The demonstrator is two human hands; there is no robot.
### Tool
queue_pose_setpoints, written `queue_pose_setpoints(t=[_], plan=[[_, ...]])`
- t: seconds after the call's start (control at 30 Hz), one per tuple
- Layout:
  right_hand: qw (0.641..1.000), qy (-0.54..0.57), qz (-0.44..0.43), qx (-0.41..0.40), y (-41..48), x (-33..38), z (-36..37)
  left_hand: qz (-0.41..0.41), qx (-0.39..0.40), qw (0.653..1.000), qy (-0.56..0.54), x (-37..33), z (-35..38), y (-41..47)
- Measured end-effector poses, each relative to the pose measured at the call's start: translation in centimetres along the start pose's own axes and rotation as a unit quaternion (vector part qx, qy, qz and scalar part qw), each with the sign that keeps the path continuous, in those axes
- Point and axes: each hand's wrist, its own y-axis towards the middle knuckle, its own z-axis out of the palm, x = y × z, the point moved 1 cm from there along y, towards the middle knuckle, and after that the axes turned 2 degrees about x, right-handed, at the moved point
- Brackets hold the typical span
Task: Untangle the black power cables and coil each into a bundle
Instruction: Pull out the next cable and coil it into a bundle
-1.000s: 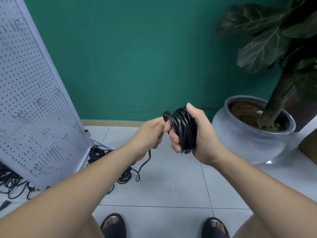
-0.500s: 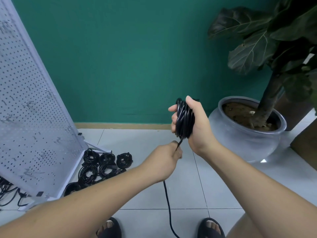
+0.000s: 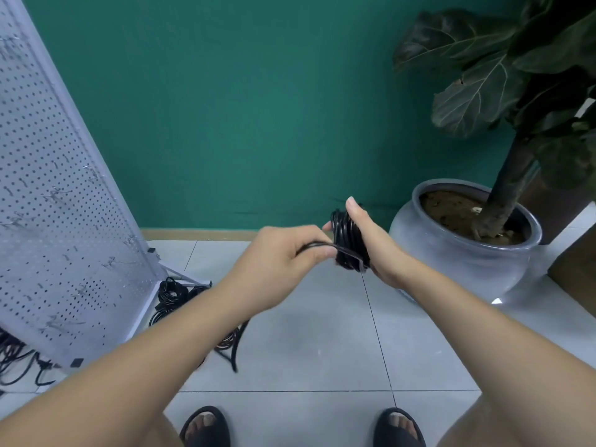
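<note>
- Now the right hand (image 3: pixel 377 253) grips the coil (image 3: pixel 346 240) of black power cable, held up mid-scene; its fingers are curled round the loops and the thumb stands up along the top.
- The left hand (image 3: pixel 280 259) pinches the free strand (image 3: pixel 314 244) just left of the coil, fingers closed on it.
- The strand crosses the coil's waist, so the step looks like binding the loops.
- To do it well: keep the strand taut, lay each turn beside the last, and keep the right-hand grip firm so no loop slips.
- The loose tail (image 3: pixel 236 350) hangs below the left forearm; mind that it does not snag.
- Count: one coil in hand, one pegboard (image 3: pixel 64 204) and one plant pot (image 3: pixel 458 262).
- Finished bundles (image 3: pixel 172 290) lie at the pegboard's foot: at least two show, the rest hidden by the forearm.
- Tangled cables (image 3: pixel 14 359) sit near left, too jumbled to count.
</note>
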Motion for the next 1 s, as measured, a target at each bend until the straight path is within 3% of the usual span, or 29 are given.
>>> queue_pose_setpoints(t=[0.1, 0.23, 0.4, 0.6, 0.8, 1.0], plan=[[0.997, -0.036, 0.007, 0.066, -0.6, -0.2, 1.2, 0.002, -0.048, 0.999, -0.021, 1.1, -1.9, 0.8], [0.987, -0.001, 0.018, 0.161, -2.0, -0.1, 3.0, -0.035, -0.099, 0.994, -0.038, 3.0, -3.9, 1.8], [0.975, 0.028, -0.017, 0.220, -3.3, 1.4, 4.1, -0.098, -0.123, 0.985, -0.073, 5.9, -5.6, 2.7], [0.977, 0.066, -0.037, 0.198, -3.7, 2.5, 3.5, -0.176, -0.031, 0.982, -0.064, 8.6, -4.0, 2.7], [0.971, 0.142, -0.053, 0.183, -3.5, 2.8, 2.7, -0.185, 0.072, 0.977, -0.075, 8.0, 1.4, 2.1], [0.967, 0.200, -0.097, 0.121, -3.1, 2.3, 2.9, -0.226, 0.089, 0.968, -0.059, 6.1, 6.0, 1.3]])
